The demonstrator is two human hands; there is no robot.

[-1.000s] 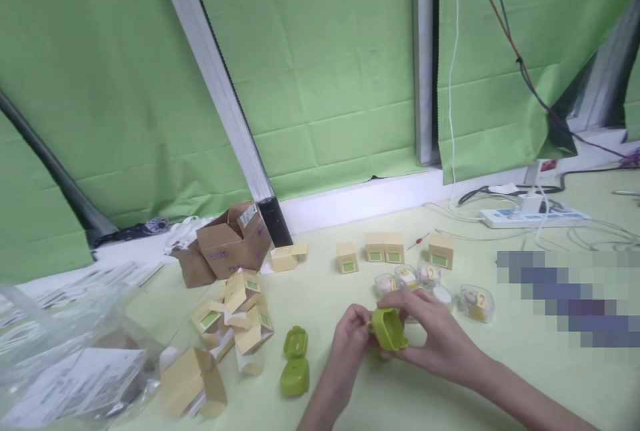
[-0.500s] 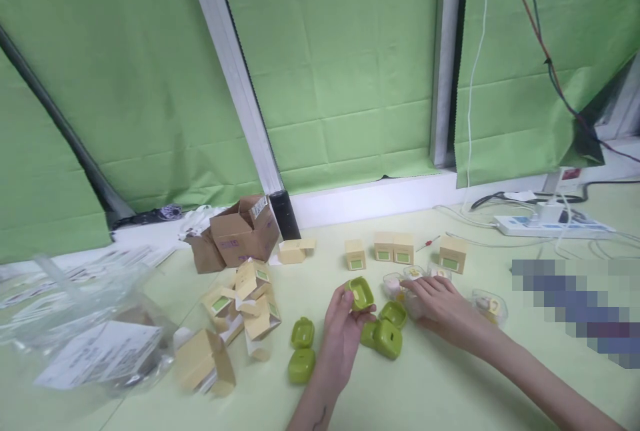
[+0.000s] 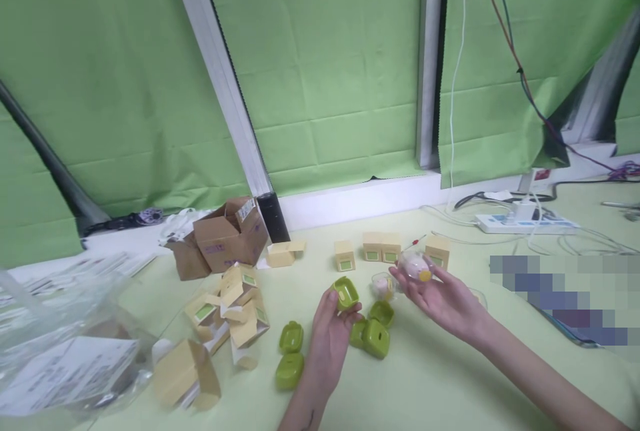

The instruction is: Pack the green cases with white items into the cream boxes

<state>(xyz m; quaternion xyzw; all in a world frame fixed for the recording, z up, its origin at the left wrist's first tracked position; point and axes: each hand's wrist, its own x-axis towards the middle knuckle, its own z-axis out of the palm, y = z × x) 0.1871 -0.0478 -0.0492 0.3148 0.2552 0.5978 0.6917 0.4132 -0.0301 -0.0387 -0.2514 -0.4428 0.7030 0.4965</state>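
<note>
clear case (image 3: 414, 267) now above pale table (image 3: 425, 374), green blinds (image 3: 330, 64) behind

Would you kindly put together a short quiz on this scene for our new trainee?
1. What does the left hand hold?

2. True or false: the right hand is gripping the white power strip.

3. How many small beige boxes with green labels stand in the row toward the back of the table?
a) two
b) four
c) seven

Key:
1. A small hollow green piece.
2. False; the right hand holds a clear pack with something pale and yellow inside.
3. b) four; the one farthest right is partly hidden.
</note>
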